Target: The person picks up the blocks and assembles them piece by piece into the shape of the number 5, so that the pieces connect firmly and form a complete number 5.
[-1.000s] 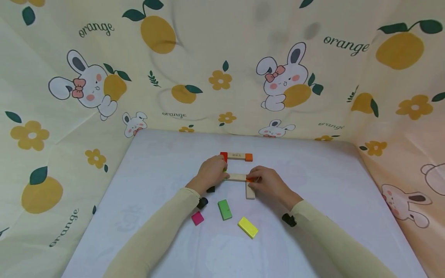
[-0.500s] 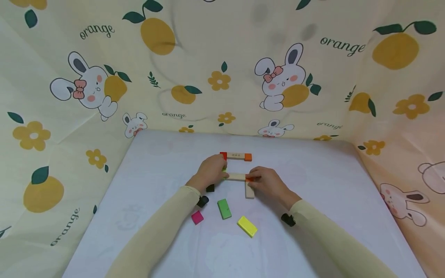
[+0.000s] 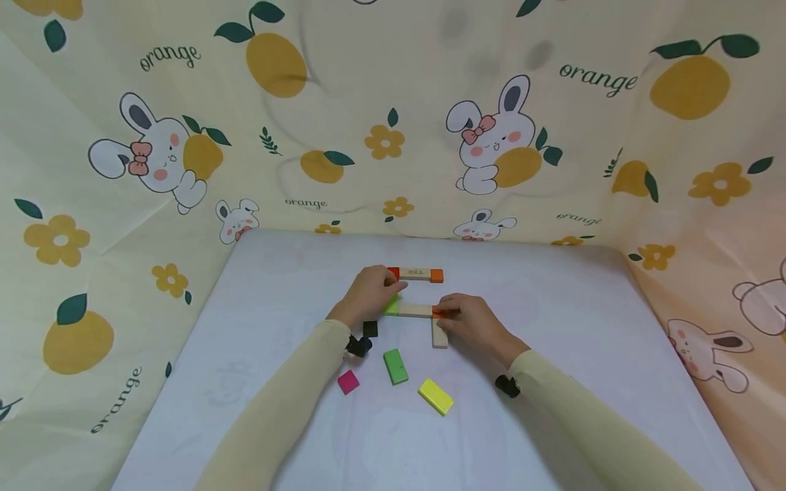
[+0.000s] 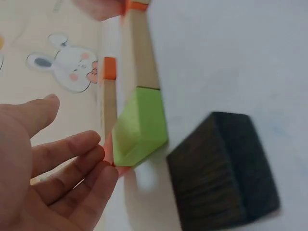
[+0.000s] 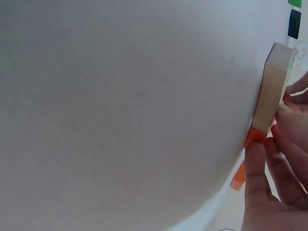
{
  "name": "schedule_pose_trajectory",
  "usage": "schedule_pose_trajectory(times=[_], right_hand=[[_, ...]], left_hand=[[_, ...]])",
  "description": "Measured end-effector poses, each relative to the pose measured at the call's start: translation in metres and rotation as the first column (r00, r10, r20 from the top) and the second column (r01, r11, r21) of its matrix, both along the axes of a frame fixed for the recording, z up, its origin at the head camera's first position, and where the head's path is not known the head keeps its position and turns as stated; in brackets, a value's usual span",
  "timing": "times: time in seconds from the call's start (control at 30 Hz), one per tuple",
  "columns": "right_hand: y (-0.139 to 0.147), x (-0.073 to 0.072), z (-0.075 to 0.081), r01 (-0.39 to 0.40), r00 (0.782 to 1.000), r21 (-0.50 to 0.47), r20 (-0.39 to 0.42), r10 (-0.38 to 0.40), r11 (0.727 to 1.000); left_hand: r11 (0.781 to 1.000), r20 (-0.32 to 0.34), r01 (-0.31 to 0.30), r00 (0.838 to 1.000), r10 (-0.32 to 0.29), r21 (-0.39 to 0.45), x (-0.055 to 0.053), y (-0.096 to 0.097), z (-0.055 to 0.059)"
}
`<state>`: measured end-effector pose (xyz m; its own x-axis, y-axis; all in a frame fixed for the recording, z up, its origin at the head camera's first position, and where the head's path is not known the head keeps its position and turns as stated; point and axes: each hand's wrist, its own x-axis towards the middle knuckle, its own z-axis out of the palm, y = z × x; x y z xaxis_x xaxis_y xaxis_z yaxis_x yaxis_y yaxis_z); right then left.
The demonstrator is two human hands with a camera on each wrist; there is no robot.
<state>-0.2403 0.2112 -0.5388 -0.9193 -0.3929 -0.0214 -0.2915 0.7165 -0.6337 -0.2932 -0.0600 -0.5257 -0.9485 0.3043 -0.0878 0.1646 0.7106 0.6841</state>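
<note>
At centre frame, the right grip (image 3: 475,324) pinches a bright orange block (image 5: 256,136) ending a pale wooden bar (image 3: 415,311); the left grip (image 3: 366,293), spread wide, is beside a lime-green block (image 4: 150,118). White surface (image 3: 393,450) lies below, rabbit-printed cloth (image 3: 344,82) above.

Right side of tabletop (image 3: 583,314): lots of room, from the right hand (image 3: 475,324) to the cloth wall (image 3: 706,245).
Strip between far row (image 3: 415,274) and near row (image 3: 415,311): thin; left hand (image 3: 368,294) blocks its left end.
Black block (image 3: 370,329): in the way, near the left wrist.
Pink block (image 3: 348,382), green block (image 3: 396,367), yellow block (image 3: 436,397): lie apart, with small gaps between.
</note>
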Motion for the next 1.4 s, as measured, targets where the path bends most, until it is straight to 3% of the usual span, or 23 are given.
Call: schedule_pose_trajectory(times=[0.17,0.27,0.33,0.43,0.53,0.6,0.67,0.77,0.93,1.07,1.2,1.4], right_hand=[[-0.002,0.000,-0.002,0.006,1.000,-0.017,0.018,-0.005,1.000],[-0.002,-0.002,-0.002,0.005,1.000,-0.019,0.028,-0.004,1.000],[-0.002,-0.003,-0.001,-0.008,1.000,-0.014,0.019,0.008,1.000],[-0.002,-0.004,-0.001,-0.017,1.000,-0.015,0.014,0.018,1.000],[-0.003,-0.005,-0.002,-0.028,1.000,-0.025,0.014,0.028,0.999],[-0.005,-0.005,-0.001,-0.030,0.999,-0.033,0.015,0.031,0.999],[-0.006,-0.005,0.000,-0.031,0.999,-0.034,0.007,0.031,0.999],[-0.007,-0.007,0.001,-0.024,1.000,-0.029,0.003,0.024,0.999],[-0.007,-0.009,0.002,-0.016,1.000,-0.033,0.001,0.016,0.999],[-0.004,-0.007,0.000,-0.014,1.000,-0.036,0.003,0.014,0.999],[0.000,-0.003,-0.002,0.004,1.000,-0.033,0.013,-0.004,0.999],[0.003,-0.002,-0.003,-0.001,1.000,-0.031,0.012,0.002,1.000]], left_hand=[[0.994,0.031,-0.055,0.998,0.052,0.093,-0.004,-0.006,0.004],[0.994,-0.014,0.012,1.000,-0.011,0.105,-0.002,-0.011,0.013],[0.990,-0.048,0.109,0.993,-0.105,0.094,0.005,-0.013,0.022],[0.956,-0.060,0.282,0.959,-0.278,0.082,0.022,-0.016,0.035],[0.903,-0.020,0.429,0.903,-0.429,0.037,0.043,-0.018,0.040],[0.870,0.008,0.494,0.870,-0.494,-0.012,0.057,-0.020,0.040],[0.842,0.021,0.532,0.846,-0.533,-0.089,0.070,-0.022,0.037],[0.820,-0.003,0.543,0.833,-0.553,-0.179,0.086,-0.023,0.032],[0.827,-0.105,0.525,0.828,-0.551,-0.203,0.116,-0.011,0.022],[0.812,-0.196,0.538,0.791,-0.579,-0.227,0.138,0.010,0.010],[0.788,-0.213,0.556,0.763,-0.610,-0.265,0.149,0.028,-0.001],[0.764,-0.170,0.579,0.754,-0.634,-0.284,0.153,0.039,-0.004]])
